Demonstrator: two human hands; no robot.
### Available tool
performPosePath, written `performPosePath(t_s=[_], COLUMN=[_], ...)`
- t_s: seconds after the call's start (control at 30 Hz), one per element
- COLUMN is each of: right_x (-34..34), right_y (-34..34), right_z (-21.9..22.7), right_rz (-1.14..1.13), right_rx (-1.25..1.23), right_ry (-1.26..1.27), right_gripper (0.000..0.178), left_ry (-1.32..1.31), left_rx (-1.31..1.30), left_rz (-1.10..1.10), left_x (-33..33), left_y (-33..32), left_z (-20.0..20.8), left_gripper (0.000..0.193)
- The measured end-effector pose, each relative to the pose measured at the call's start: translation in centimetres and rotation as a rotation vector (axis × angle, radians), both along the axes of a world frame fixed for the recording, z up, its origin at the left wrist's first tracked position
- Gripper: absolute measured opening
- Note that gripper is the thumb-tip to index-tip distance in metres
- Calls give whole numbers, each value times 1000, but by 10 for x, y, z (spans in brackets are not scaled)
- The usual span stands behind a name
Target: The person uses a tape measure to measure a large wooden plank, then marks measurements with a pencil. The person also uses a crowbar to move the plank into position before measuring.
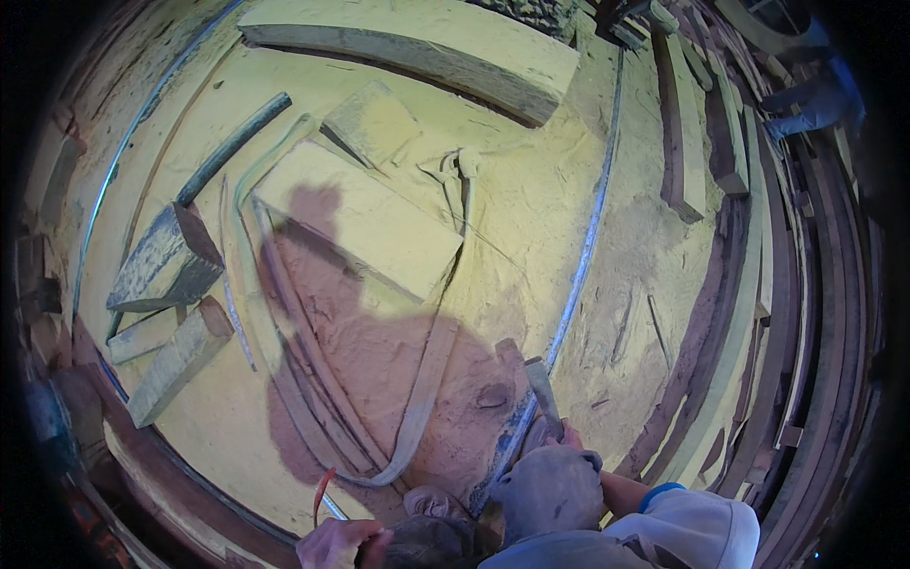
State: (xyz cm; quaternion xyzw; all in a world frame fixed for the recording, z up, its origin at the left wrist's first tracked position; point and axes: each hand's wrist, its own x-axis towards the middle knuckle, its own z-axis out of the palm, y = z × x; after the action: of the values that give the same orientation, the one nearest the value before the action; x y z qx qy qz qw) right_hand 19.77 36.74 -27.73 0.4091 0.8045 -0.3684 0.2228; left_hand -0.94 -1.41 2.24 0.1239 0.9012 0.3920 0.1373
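Bright light casts a shadow [379, 356]; edges bend.

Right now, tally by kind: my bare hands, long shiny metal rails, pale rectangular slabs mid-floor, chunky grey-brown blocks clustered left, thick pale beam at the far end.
Bare hands: 2, left hand and right hand
Long shiny metal rails: 2
Pale rectangular slabs: 2
Chunky blocks: 3
Thick pale beam: 1
Total: 10

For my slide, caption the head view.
Left hand and right hand in the foreground; a curved strap and pale block lie beyond.
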Motion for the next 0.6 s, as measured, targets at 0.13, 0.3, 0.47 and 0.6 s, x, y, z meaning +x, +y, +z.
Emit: performPosePath(t_s=[0.13,0.3,0.47,0.6], right_x=[1,-5,-8,-8], right_y=[-2,-3,-3,-2], right_z=[-8,-4,0,0], right_rz=[0,-5,2,3], right_rx=[68,53,47,44], right_ry=[53,12,-11,-21], right_gripper=[49,50,50,50], left_ry=[104,137,144,148], left_rx=[85,101,82,96], left_rz=[-41,-60,-68,-82], left_x=[0,0,2,2], left_y=[5,4,0,1], left_z=[5,7,8,9], left_gripper=[20,24,24,24])
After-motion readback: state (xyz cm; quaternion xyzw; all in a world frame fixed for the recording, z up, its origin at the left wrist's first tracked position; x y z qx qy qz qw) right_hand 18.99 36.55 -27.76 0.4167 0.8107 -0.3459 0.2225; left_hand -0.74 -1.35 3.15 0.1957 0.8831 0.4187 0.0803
